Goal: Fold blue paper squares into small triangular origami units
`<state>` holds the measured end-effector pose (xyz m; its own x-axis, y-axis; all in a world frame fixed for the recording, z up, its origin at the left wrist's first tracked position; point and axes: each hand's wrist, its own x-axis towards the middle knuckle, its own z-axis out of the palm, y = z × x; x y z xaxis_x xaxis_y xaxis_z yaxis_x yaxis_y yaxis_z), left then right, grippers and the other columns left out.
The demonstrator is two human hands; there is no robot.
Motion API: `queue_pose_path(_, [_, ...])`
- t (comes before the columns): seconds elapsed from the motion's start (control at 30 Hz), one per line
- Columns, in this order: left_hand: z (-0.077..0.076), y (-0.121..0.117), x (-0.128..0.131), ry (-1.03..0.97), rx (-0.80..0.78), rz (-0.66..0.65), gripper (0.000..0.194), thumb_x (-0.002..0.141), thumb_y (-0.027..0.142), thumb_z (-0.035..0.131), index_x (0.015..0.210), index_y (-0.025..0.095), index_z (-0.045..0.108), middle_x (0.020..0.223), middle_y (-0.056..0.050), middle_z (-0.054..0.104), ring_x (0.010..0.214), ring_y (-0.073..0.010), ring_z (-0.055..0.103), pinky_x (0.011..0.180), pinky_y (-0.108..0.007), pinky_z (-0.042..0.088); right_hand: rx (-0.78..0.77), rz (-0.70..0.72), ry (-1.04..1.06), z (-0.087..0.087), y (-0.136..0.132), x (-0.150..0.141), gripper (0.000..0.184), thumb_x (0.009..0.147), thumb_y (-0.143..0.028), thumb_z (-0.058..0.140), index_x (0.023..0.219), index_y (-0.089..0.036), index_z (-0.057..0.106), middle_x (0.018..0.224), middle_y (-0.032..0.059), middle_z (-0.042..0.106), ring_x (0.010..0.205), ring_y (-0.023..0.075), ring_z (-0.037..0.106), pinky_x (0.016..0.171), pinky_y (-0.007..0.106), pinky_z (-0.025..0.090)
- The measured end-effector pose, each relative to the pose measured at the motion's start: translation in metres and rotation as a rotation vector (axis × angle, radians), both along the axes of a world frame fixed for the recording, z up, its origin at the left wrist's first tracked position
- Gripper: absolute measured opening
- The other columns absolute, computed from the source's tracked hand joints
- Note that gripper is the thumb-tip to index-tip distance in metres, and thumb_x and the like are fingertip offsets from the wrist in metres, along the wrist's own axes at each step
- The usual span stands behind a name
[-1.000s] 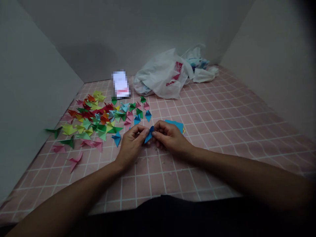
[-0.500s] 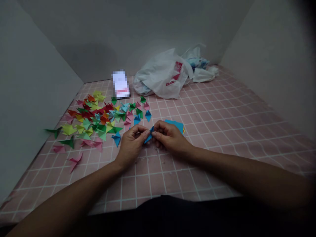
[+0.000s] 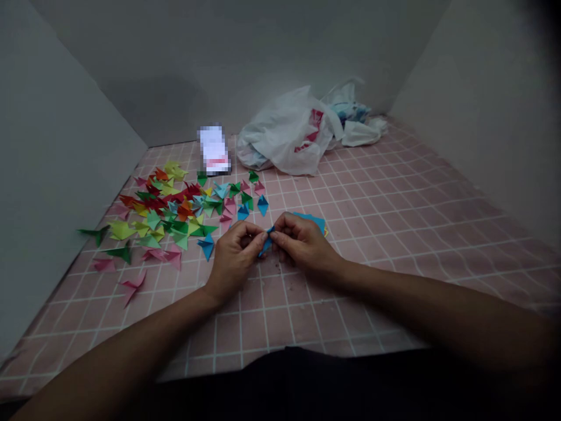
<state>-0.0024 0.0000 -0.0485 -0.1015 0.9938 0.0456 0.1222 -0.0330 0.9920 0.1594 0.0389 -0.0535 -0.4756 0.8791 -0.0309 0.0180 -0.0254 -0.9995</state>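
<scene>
While near left hand point(image 3: 233, 252), right hand point(image 3: 305, 247) curled

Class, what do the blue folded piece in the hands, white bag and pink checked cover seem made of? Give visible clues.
Blue folded piece: probably matt paper; thin, with no shine. White bag: likely thin plastic film, faintly glossy; crumpled, see-through in places. Pink checked cover: perhaps matt fabric, from its soft ripples; coated cloth is possible.
</scene>
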Motion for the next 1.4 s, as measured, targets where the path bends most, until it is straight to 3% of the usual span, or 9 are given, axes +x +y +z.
queue_pose_path(0.3, [-0.006,0.001,-0.004,0.119,0.006,0.017,0.016,0.085,0.032,0.07,0.079,0.019,0.066,0.073,0.0,0.062,0.061,-0.012,0.058,0.054,-0.022,0.049,0.16,0.002,-0.084,-0.002,0.004,0.001,0.015,0.09,-0.031,0.057,0.08,-0.022,0.05,0.067,-0.0023,0.054,0.061,0.0121,0.049,0.055,0.027,0.037])
queue_pose_path(0.63, [0.002,0.0,-0.005,0.473,0.244,0.005,0.013,0.087,0.02,0.066,0.073,0.02,0.065,0.075,0.0,0.062,0.067,-0.0136,0.055,0.063,-0.025,0.041,0.464,-0.062,-0.234,0.003,0.005,0.004,0.016,0.089,-0.028,0.061,0.077,-0.021,0.052,0.07,-0.0014,0.055,0.063,0.0132,0.047,0.061,0.028,0.035])
queue_pose_path(1.0, [0.003,0.002,-0.007,0.498,0.257,0.015,0.013,0.084,0.019,0.068,0.071,0.02,0.065,0.073,-0.001,0.063,0.066,-0.0143,0.056,0.062,-0.026,0.042,0.715,-0.007,-0.385,-0.002,0.007,0.009,0.018,0.097,-0.024,0.046,0.079,-0.022,0.048,0.072,0.0028,0.059,0.065,0.0163,0.053,0.065,0.031,0.037])
queue_pose_path(1.1, [0.006,0.004,-0.007,0.379,0.144,0.031,0.012,0.082,0.024,0.068,0.071,0.02,0.065,0.071,-0.001,0.063,0.062,-0.0136,0.057,0.057,-0.025,0.043,0.643,-0.033,-0.297,0.003,0.008,0.01,0.018,0.099,-0.025,0.044,0.084,-0.021,0.052,0.071,0.0021,0.061,0.064,0.0154,0.055,0.065,0.03,0.04])
queue_pose_path(1.23, [0.009,0.007,-0.006,0.104,-0.102,0.04,0.018,0.078,0.033,0.072,0.071,0.019,0.064,0.063,0.002,0.061,0.051,-0.011,0.055,0.048,-0.022,0.044,0.368,-0.05,-0.18,0.007,0.009,0.01,0.015,0.098,-0.028,0.05,0.086,-0.021,0.056,0.071,0.0,0.062,0.06,0.0131,0.056,0.057,0.027,0.042])
queue_pose_path(1.4, [0.011,0.007,-0.004,-0.014,-0.201,0.043,0.021,0.074,0.033,0.076,0.07,0.017,0.064,0.063,0.002,0.061,0.049,-0.009,0.055,0.046,-0.02,0.046,0.145,-0.012,-0.095,0.005,0.008,0.006,0.011,0.092,-0.03,0.058,0.086,-0.02,0.057,0.07,-0.0016,0.061,0.053,0.0104,0.054,0.048,0.023,0.04])
